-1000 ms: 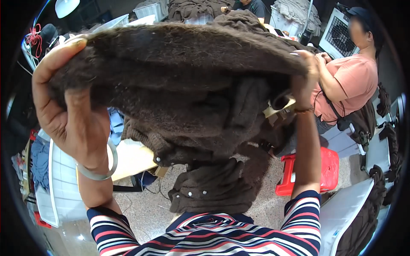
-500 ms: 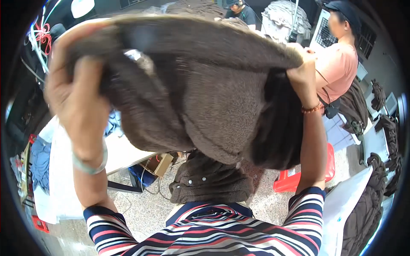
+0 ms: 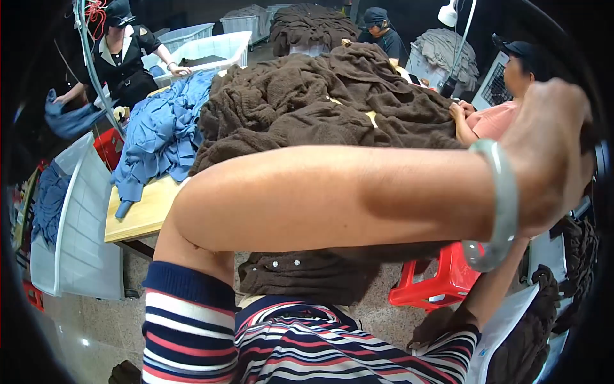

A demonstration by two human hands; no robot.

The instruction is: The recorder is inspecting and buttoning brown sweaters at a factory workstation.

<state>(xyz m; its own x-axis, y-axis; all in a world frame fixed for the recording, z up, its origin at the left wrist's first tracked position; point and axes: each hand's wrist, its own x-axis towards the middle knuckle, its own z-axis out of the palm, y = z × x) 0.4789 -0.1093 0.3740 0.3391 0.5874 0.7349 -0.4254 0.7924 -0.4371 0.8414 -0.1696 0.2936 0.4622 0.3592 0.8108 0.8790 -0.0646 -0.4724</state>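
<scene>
Brown knits [image 3: 275,102] heap a table [image 3: 148,206], upper centre, as the left hand [image 3: 543,153], swung to the right edge, grip unclear, ends the garment's spread display, perhaps leaving dark cloth [image 3: 396,254] below the forearm [image 3: 320,198], right hand and its grip hidden.

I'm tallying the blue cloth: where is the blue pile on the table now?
In the head view, the blue pile lies at upper left, on the wooden table, just left of the large brown pile.
</scene>
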